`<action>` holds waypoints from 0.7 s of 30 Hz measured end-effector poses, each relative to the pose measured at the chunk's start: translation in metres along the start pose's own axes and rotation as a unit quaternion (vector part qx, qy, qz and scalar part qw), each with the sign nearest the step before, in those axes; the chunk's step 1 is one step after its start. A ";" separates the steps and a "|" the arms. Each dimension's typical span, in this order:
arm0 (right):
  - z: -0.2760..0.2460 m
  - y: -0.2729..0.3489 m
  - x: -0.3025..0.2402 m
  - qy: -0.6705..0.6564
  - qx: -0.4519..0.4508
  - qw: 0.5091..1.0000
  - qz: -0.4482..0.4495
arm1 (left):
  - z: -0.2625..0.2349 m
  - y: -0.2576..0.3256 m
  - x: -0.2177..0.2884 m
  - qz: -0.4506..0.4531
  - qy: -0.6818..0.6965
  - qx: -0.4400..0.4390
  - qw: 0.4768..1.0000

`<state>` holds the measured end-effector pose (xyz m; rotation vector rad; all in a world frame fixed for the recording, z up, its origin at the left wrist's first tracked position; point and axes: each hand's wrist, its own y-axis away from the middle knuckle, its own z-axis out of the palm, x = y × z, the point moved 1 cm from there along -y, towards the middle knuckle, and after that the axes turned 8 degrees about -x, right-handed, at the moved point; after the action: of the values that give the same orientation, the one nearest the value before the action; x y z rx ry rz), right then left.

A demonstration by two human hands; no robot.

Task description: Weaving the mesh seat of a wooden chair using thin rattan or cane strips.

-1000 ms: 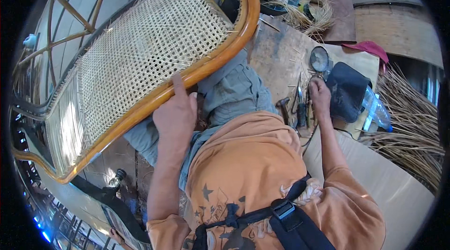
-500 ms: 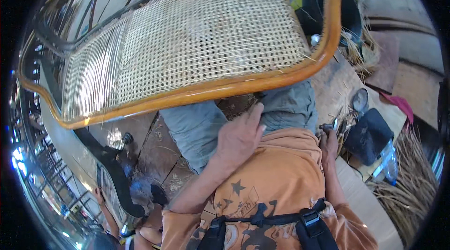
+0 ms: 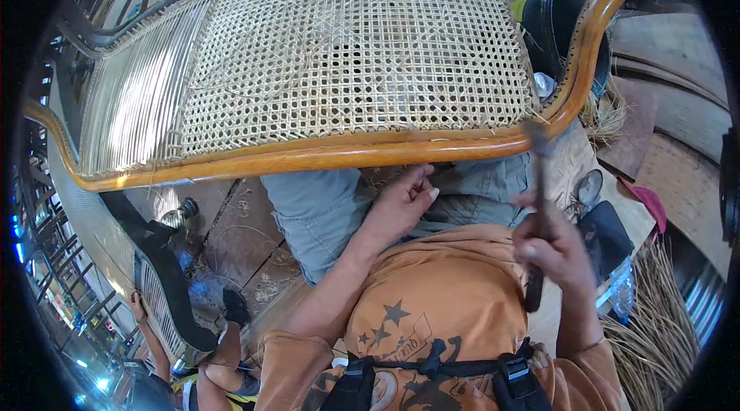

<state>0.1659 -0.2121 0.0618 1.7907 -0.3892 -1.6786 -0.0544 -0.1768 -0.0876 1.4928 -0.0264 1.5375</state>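
Right hand point(image 3: 556, 251) has come up since earlier, wrapped around a blurred, dark, long-handled tool point(image 3: 540, 191). Left hand point(image 3: 410, 197) curls below the glossy orange-brown wooden rail point(image 3: 347, 157), can't tell if pinching anything. Pale woven-cane panel point(image 3: 347, 80) adjoins rail.

I count one caned wooden frame point(image 3: 347, 157). On my side of it I have two hands, my left hand point(image 3: 405, 199) and my right hand point(image 3: 551, 249), and one hammer point(image 3: 539, 203). Behind its right end stands one black bucket point(image 3: 551, 26); to its lower right I see one red cap point(image 3: 649, 207), one dark pouch point(image 3: 605, 234), and one clear plastic bottle point(image 3: 623, 293). Below its left end shows one co-worker's hand point(image 3: 137, 307).
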 end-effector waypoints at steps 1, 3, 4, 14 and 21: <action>0.005 -0.005 0.006 0.009 -0.025 0.998 0.051 | 0.001 -0.001 0.002 0.001 0.005 -0.003 1.000; 0.012 -0.020 0.003 0.032 -0.019 0.996 0.086 | 0.001 -0.001 0.004 0.023 0.001 -0.002 1.000; 0.012 -0.028 0.002 0.051 -0.015 0.992 0.118 | 0.002 0.000 0.005 0.021 0.006 -0.003 1.000; 0.020 -0.062 0.003 0.304 -0.032 0.946 0.105 | -0.011 0.008 0.020 0.073 0.263 -0.027 0.962; 0.024 -0.056 0.015 0.222 0.038 0.974 -0.011 | -0.005 0.002 0.010 0.135 0.181 -0.032 0.974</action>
<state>0.1327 -0.1851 0.0153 2.1624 -0.2363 -1.2374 -0.0573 -0.1697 -0.0798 1.1734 -0.0674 1.9911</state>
